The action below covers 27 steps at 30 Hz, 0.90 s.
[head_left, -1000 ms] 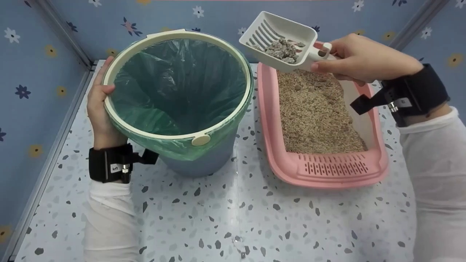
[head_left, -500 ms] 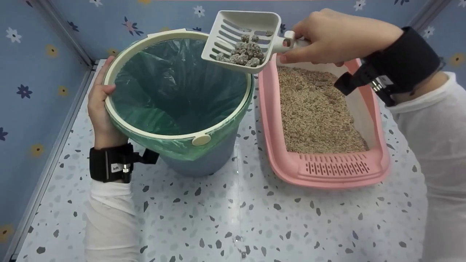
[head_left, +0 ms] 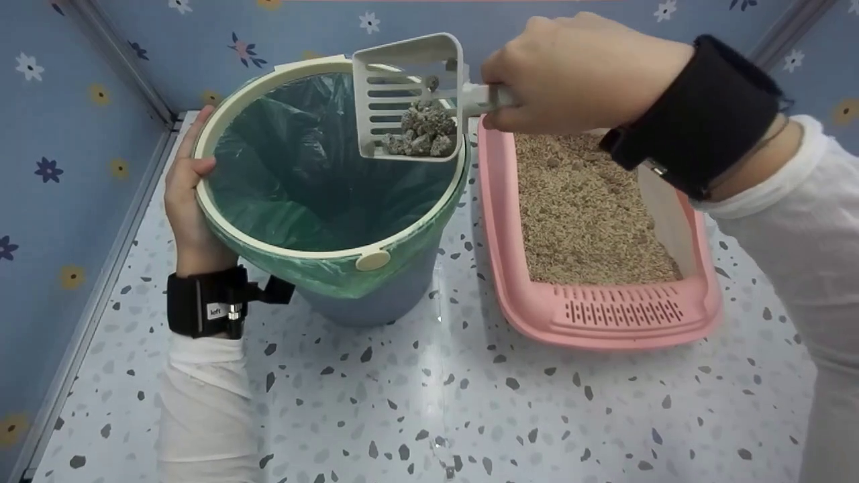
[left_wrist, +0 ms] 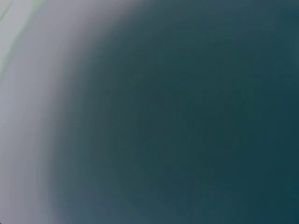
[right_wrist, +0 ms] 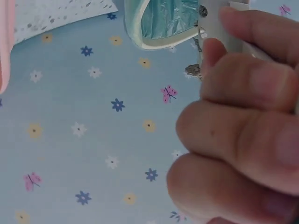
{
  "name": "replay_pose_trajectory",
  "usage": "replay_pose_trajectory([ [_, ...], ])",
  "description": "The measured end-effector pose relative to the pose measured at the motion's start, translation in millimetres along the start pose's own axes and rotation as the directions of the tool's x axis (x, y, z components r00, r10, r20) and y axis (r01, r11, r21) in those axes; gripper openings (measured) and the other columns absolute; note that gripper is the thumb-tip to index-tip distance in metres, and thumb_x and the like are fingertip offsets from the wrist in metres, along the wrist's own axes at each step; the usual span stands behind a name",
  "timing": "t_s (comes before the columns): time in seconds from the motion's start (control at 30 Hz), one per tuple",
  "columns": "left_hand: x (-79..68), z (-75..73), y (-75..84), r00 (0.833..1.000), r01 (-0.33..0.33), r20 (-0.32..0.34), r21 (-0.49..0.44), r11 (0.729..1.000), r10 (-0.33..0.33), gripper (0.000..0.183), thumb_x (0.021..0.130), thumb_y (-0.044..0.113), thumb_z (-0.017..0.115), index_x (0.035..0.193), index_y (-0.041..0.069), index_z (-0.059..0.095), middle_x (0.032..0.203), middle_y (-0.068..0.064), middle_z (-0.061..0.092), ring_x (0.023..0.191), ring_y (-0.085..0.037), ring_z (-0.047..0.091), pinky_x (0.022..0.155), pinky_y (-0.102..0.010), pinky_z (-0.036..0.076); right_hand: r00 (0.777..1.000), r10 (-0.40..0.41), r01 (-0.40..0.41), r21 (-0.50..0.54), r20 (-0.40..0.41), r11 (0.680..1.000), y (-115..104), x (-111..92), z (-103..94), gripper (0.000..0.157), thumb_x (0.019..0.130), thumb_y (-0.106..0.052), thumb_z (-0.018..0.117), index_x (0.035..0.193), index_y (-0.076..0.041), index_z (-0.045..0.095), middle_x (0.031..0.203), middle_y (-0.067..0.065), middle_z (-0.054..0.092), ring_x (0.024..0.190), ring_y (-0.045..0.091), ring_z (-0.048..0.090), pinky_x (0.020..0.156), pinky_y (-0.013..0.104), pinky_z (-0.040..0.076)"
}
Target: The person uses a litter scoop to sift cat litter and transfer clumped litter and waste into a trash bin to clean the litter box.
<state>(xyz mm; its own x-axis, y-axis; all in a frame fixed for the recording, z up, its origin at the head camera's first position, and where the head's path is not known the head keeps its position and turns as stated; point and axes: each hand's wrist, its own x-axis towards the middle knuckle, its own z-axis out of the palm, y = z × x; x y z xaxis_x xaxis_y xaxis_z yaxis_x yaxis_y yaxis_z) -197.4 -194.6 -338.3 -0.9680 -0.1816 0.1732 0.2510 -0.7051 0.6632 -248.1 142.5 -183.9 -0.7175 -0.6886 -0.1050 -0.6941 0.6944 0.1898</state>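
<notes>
My right hand [head_left: 584, 74] grips the handle of a white slotted litter scoop [head_left: 413, 50], its fingers curled in the right wrist view. Grey litter clumps [head_left: 426, 127] lie gathered along the lower side of the scoop, which is tilted over the right part of the trash bin's opening. The trash bin [head_left: 295, 252] has a cream rim and a green plastic liner [head_left: 268, 147] inside. At its left side my left hand [head_left: 191, 194] holds the rim, thumb on the edge and fingers along the outside. The left wrist view shows only the blurred bin wall [left_wrist: 177, 116].
Right of the bin stands a pink litter box [head_left: 493, 221] with tan litter [head_left: 584, 215] in it. Both stand on a speckled floor [head_left: 376, 402]. Blue flowered walls [head_left: 100, 134] close in the back and sides.
My right hand has carried the scoop left from above the litter box to over the bin and turned it, tilting the basin. The left hand stays on the rim.
</notes>
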Motion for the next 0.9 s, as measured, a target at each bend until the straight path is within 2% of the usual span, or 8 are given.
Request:
replay_pose_trajectory([
  [0.1,0.2,-0.3,0.2,1.000,-0.003,-0.005,0.017,1.000,0.003,0.058,0.090,-0.002,0.019,0.142,0.009,0.041,0.148,-0.005,0.036,0.136,-0.020,0.035,0.113,-0.040,0.022,0.991,-0.080,0.067,-0.123,-0.104,0.990,-9,2,3.9,0.023,0.091,-0.032,0.048,0.082,-0.012,0.056,0.060,0.001,0.048,0.045,0.017,0.041,0.038,0.030,0.032],
  [0.2,0.3,-0.4,-0.2,1.000,-0.005,-0.005,0.027,1.000,0.005,0.057,0.090,-0.002,0.019,0.142,0.010,0.041,0.149,-0.004,0.035,0.136,-0.019,0.035,0.112,-0.040,0.023,0.960,-0.176,0.128,-0.218,-0.218,0.968,-18,2,10.6,0.024,0.091,-0.024,0.048,0.071,-0.011,0.048,0.052,0.001,0.040,0.041,0.017,0.034,0.037,0.032,0.027],
  [0.37,0.3,0.5,-1.3,1.000,0.008,0.002,-0.022,1.000,-0.008,0.058,0.090,-0.002,0.018,0.142,0.010,0.041,0.148,-0.007,0.037,0.136,-0.021,0.034,0.112,-0.040,0.022,0.918,-0.272,0.158,-0.363,-0.290,0.919,-36,-5,13.2,0.023,0.087,0.000,0.037,0.066,-0.012,0.037,0.047,-0.001,0.028,0.040,0.014,0.026,0.037,0.031,0.025],
  [0.47,0.7,1.3,-2.0,1.000,0.005,0.004,-0.033,0.999,-0.005,0.057,0.090,-0.002,0.019,0.141,0.009,0.042,0.147,-0.008,0.038,0.136,-0.022,0.035,0.112,-0.039,0.023,0.895,-0.335,0.159,-0.491,-0.293,0.856,-44,-11,9.7,0.023,0.090,0.005,0.033,0.073,-0.008,0.041,0.049,0.000,0.028,0.040,0.013,0.026,0.037,0.028,0.026],
  [0.57,1.3,1.8,-2.3,1.000,-0.001,0.002,-0.020,1.000,0.001,0.057,0.090,-0.003,0.019,0.141,0.008,0.043,0.147,-0.009,0.038,0.136,-0.022,0.035,0.111,-0.038,0.025,0.853,-0.422,0.163,-0.611,-0.308,0.775,-46,-14,7.0,0.022,0.099,-0.002,0.033,0.085,-0.001,0.050,0.052,0.004,0.036,0.040,0.015,0.031,0.038,0.027,0.028],
  [0.67,2.0,1.6,-2.5,1.000,-0.005,0.003,0.014,1.000,0.005,0.057,0.089,-0.003,0.020,0.141,0.009,0.043,0.147,-0.008,0.038,0.135,-0.020,0.036,0.111,-0.036,0.026,0.812,-0.484,0.161,-0.672,-0.326,0.723,-46,-16,7.1,0.029,0.102,-0.007,0.030,0.094,0.003,0.055,0.055,0.007,0.041,0.040,0.017,0.035,0.039,0.027,0.028],
  [0.77,2.2,1.5,-2.7,1.000,-0.002,0.008,0.025,1.000,0.002,0.058,0.089,-0.002,0.021,0.142,0.009,0.041,0.148,-0.007,0.036,0.136,-0.018,0.035,0.111,-0.035,0.026,0.792,-0.506,0.159,-0.684,-0.342,0.712,-44,-17,8.4,0.030,0.102,-0.005,0.028,0.094,0.003,0.057,0.055,0.007,0.042,0.040,0.018,0.037,0.039,0.026,0.029],
  [0.9,2.1,1.9,-2.9,1.000,0.007,0.013,-0.010,1.000,-0.007,0.058,0.090,-0.003,0.020,0.143,0.010,0.040,0.149,-0.006,0.035,0.136,-0.017,0.034,0.112,-0.035,0.024,0.795,-0.496,0.162,-0.667,-0.348,0.728,-42,-20,9.8,0.029,0.102,-0.007,0.030,0.096,0.002,0.057,0.055,0.007,0.041,0.040,0.020,0.038,0.039,0.027,0.031],
])
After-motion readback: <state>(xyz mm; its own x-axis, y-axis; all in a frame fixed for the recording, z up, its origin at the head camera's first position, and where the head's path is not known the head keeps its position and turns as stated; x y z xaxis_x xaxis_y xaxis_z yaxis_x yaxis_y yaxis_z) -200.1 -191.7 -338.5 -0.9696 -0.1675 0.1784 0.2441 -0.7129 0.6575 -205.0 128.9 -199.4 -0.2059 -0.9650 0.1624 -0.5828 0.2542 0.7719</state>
